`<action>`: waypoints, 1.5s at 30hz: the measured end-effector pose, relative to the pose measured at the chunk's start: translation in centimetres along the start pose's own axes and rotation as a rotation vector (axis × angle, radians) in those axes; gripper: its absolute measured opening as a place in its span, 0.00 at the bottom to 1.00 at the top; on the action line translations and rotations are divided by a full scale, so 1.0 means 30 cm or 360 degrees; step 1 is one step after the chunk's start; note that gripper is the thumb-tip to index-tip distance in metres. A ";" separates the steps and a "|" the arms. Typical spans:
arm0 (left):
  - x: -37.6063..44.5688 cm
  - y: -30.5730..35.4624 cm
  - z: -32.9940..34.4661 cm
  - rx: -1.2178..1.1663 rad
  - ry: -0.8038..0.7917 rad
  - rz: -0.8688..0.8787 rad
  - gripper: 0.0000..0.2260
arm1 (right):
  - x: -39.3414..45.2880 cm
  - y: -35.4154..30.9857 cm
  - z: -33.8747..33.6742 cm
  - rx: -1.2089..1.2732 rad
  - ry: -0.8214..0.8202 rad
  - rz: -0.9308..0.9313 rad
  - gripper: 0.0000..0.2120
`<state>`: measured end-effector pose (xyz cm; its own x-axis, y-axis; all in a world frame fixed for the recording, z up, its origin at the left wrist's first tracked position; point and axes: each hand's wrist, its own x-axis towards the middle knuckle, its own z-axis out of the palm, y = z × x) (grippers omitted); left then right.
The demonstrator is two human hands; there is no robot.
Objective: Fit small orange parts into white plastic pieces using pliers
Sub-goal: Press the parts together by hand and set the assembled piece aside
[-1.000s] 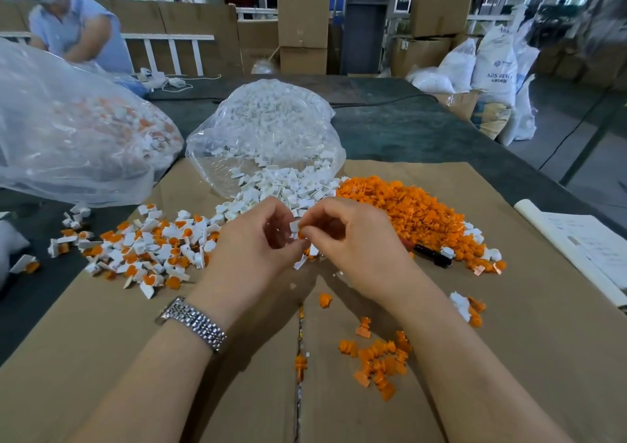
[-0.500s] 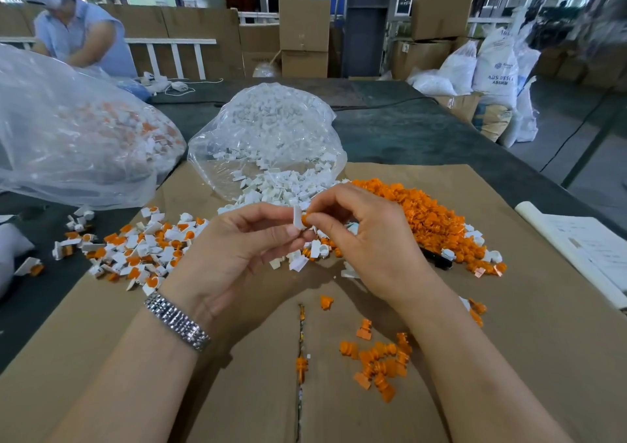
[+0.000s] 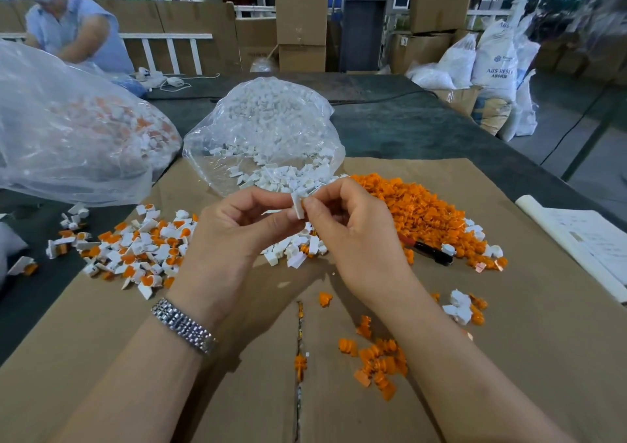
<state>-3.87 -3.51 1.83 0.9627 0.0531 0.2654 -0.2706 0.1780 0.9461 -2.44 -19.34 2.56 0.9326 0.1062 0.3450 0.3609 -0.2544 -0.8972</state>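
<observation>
White plastic piece (image 3: pixel 298 206) pinched between left hand (image 3: pixel 234 239) and right hand (image 3: pixel 353 235) over mid-cardboard (image 3: pixel 509 357); near edge bare. Far-right sack (image 3: pixel 493 59) reads "ABS RESIN".

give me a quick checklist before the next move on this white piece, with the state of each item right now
1. White piece pinched by both hands, left hand and right hand: ok.
2. Orange part seated in that piece: cannot tell, fingers hide it.
3. Pliers in hand: not ok, they lie on the cardboard under the edge of the orange pile.
4. Loose orange parts near the right forearm: ok.
5. Finished pile at left kept separate: ok.
</observation>
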 end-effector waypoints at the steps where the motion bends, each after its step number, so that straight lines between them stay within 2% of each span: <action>1: 0.004 0.000 -0.001 -0.0117 -0.0013 -0.0040 0.09 | 0.000 -0.004 -0.004 0.0043 -0.0021 -0.0007 0.04; 5: 0.016 0.003 -0.004 -0.0467 -0.0051 -0.0189 0.07 | 0.000 -0.012 -0.039 0.0200 -0.0171 -0.0076 0.08; 10: 0.018 0.017 -0.013 -0.0520 -0.0130 -0.0225 0.08 | 0.007 -0.019 -0.062 0.0178 -0.0292 -0.0243 0.17; 18: 0.017 0.015 -0.025 -0.0461 -0.0200 -0.0276 0.08 | 0.013 -0.016 -0.080 0.0185 -0.0248 -0.0387 0.11; 27: 0.022 0.012 -0.024 -0.0467 -0.0171 -0.0288 0.07 | 0.017 -0.005 -0.071 0.0069 -0.0235 -0.0431 0.13; 35: 0.025 0.008 -0.023 -0.0515 -0.0135 -0.0352 0.08 | 0.018 0.010 -0.063 -0.0224 -0.0104 -0.0562 0.11; 45: 0.022 0.009 -0.016 -0.0129 -0.0006 -0.0282 0.05 | 0.011 0.009 -0.039 -0.0584 -0.0093 -0.0682 0.09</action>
<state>-3.31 -2.97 2.16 0.9953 0.0102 0.0966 -0.0959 0.2627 0.9601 -2.02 -20.49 2.75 0.7039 0.3241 0.6320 0.6959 -0.4930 -0.5222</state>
